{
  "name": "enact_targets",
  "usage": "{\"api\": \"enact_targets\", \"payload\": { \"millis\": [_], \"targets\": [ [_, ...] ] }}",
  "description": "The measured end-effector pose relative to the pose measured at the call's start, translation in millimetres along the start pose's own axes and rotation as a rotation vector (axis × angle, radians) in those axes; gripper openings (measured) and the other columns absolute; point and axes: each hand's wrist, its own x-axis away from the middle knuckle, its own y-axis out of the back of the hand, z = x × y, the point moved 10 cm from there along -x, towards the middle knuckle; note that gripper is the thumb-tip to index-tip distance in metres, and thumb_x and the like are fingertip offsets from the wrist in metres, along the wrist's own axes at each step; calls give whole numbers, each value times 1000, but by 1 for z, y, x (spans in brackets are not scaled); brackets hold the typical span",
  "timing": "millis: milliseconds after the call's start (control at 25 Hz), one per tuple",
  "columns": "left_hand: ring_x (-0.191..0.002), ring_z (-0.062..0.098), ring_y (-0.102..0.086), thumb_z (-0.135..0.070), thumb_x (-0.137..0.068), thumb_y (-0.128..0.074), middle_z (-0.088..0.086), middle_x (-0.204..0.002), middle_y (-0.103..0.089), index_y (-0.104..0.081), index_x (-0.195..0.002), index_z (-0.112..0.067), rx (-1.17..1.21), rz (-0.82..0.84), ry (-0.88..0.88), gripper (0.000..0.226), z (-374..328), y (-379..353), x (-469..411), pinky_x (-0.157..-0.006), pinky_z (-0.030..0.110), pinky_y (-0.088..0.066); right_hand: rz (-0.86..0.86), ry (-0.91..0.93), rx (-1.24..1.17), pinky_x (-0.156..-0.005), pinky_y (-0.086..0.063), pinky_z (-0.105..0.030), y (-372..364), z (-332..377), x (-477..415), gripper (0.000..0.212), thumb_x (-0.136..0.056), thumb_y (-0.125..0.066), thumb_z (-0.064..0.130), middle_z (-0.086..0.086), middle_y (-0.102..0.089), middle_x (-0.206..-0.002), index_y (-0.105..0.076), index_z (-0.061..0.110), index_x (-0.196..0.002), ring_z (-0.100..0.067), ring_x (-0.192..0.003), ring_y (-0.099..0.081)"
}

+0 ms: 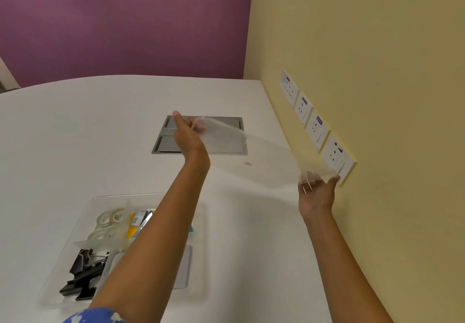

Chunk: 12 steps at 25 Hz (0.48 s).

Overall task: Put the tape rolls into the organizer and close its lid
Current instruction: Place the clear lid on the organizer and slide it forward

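Left hand (pixel 187 135) and right hand (pixel 317 193), apart, each pinch an end of the clear lid (pixel 254 156), held in the air beyond the organizer (pixel 83 217). Tape rolls (pixel 109 222) sit in its far-left compartment. Tilted, the lid could slip or land skewed.

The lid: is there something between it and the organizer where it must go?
The lid is held in the air by the left hand and right hand, beyond the organizer. Only the person's own left forearm crosses above the open organizer; nothing else visible stands between.
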Motion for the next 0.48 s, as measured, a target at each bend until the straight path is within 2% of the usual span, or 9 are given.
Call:
{"api": "enact_targets", "payload": {
  "millis": [80, 120, 200, 280, 360, 440, 480],
  "targets": [
    [-46, 7, -47, -35, -102, -34, -7, -41, -46, -40, -47, -16, 259, 48, -30, 59, -15, 14, -15, -64, 19, -47, 77, -83, -109, -81, -48, -26, -15, -20, 8, 35, -96, -45, 46, 0, -57, -82, -57, 14, -87, -13, -78, -58],
    [-41, 7, -47, -31, -102, -35, -7, -35, -42, -39, -43, -16, 377, 96, -38, 61, -23, 20, -23, -67, 20, -48, 121, -128, -76, -85, -48, -27, -22, -32, 10, 28, -97, -48, 40, 0, -56, -87, -57, 15, -88, -13, -83, -58],
    [-39, 9, -47, -26, -101, -35, -6, -28, -36, -38, -32, -18, 503, 194, -29, 69, -36, 34, -38, -72, 22, -45, 195, -207, 167, -102, -44, -32, -34, -57, 15, 18, -98, -49, 32, 2, -53, -109, -58, 22, -110, -14, -106, -55],
    [-40, 11, -49, -22, -99, -34, -5, -26, -34, -38, -27, -20, 567, 244, -35, 72, -49, 56, -51, -74, 23, -44, 201, -339, 312, -109, -39, -37, -42, -92, 24, 40, -95, -55, 27, -4, -45, -122, -47, 22, -134, -21, -121, -47],
    [-40, 13, -50, -16, -97, -36, -5, -26, -34, -40, -28, -22, 615, 245, -74, 69, -62, 81, -63, -77, 25, -45, 211, -456, 336, -109, -40, -38, -50, -125, 40, 52, -91, -62, 21, -14, -39, -129, -43, 14, -138, -27, -123, -46],
    [-39, 16, -50, -13, -95, -38, -4, -26, -34, -40, -31, -23, 651, 247, -101, 65, -74, 104, -73, -81, 26, -45, 204, -525, 416, -106, -45, -38, -53, -156, 55, 53, -87, -67, 15, -22, -45, -129, -46, 2, -134, -29, -116, -55],
    [-40, 16, -51, -13, -94, -40, -4, -26, -35, -41, -31, -22, 660, 254, -98, 64, -78, 112, -76, -83, 27, -45, 199, -540, 440, -97, -53, -36, -54, -168, 61, 49, -87, -67, 13, -23, -53, -122, -49, -2, -130, -28, -102, -64]
  ]
}}
